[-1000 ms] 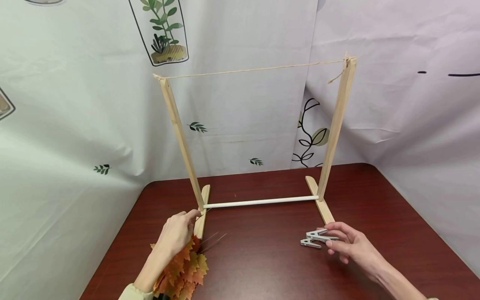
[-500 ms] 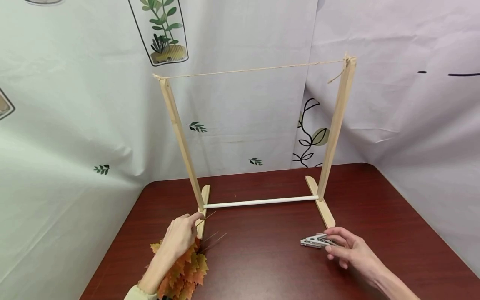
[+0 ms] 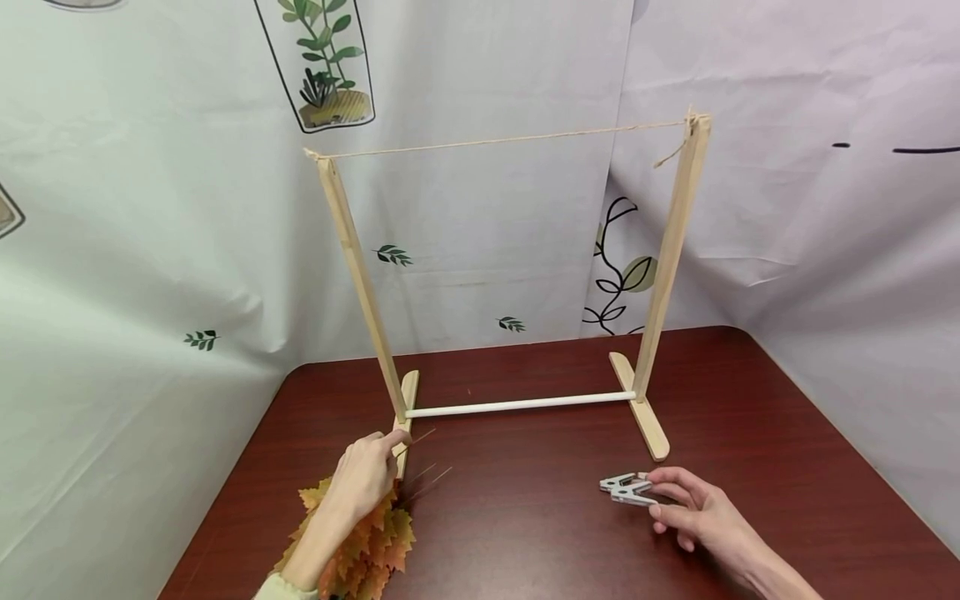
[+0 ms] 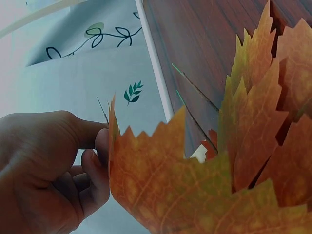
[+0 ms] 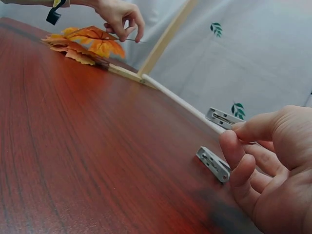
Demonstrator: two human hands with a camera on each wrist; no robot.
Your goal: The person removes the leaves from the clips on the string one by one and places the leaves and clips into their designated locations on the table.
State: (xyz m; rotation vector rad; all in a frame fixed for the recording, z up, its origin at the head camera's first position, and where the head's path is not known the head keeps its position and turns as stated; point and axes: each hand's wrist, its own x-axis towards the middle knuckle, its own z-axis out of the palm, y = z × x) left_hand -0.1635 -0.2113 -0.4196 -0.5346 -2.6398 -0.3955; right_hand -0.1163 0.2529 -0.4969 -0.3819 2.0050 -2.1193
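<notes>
My left hand pinches the thin stem of an artificial maple leaf, orange and yellow. The right wrist view shows this leaf above a pile of similar maple leaves, partly hidden under my left forearm. Thumb and index finger of my right hand hold a grey clothespin. A second grey clothespin is close beside it, just off the fingers; I cannot tell whether it touches them. Behind both hands stands a wooden frame with twine strung between its post tops.
A white rod joins the frame's feet low over the dark red table. The right foot points toward my right hand. Printed cloth hangs close behind and at both sides.
My left hand has shifted slightly right and down with the stem, whose tip shows more beyond the fingers. My right hand has lowered slightly, and the clothespin at its fingers has turned and dropped.
</notes>
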